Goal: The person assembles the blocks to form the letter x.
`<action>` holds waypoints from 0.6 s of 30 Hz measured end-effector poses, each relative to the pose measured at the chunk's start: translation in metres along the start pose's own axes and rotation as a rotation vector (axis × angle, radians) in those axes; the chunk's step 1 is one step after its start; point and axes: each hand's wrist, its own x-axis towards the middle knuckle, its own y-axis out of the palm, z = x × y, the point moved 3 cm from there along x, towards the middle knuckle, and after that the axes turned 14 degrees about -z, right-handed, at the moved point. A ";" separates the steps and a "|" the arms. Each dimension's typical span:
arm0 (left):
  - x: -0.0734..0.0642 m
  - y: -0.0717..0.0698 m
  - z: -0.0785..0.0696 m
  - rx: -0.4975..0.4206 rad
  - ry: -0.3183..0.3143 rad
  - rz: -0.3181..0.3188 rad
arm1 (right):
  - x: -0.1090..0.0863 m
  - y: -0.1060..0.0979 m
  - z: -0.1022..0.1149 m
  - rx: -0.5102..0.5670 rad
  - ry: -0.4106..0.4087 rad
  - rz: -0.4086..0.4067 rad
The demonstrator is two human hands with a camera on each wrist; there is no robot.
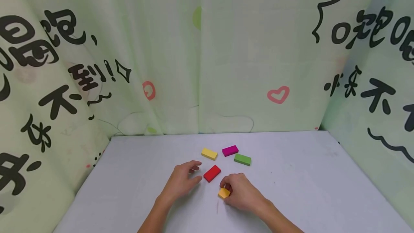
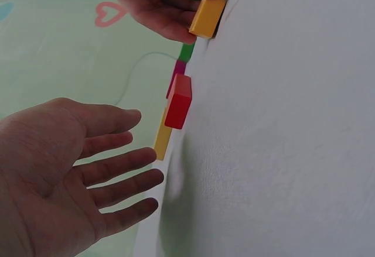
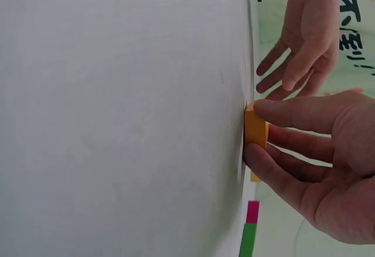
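Between the thumb and fingers of my right hand [image 1: 242,192] is an orange-yellow block [image 1: 224,193], pinched at its ends close over the table. In the right wrist view the same block [image 3: 256,124] shows its long side under the thumb. My left hand [image 1: 184,178] hovers left of a red block [image 1: 212,173], fingers spread and loosely bent, holding nothing. The left wrist view shows that hand [image 2: 76,175] with its fingers apart, beside the red block [image 2: 179,102]. The red block lies on the table between the two hands.
Behind the red block lie a yellow block [image 1: 209,154], a magenta block [image 1: 230,150] and a green block [image 1: 242,159]. They sit on a white table [image 1: 291,168]. A printed curtain [image 1: 233,82] hangs along its back and sides.
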 end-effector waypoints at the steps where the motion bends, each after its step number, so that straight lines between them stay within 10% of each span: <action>1: 0.000 0.000 0.000 0.000 0.001 -0.002 | 0.000 0.000 0.000 -0.004 0.002 0.000; 18: 0.001 -0.002 0.001 -0.002 0.008 0.001 | 0.001 0.002 0.001 -0.020 0.034 0.007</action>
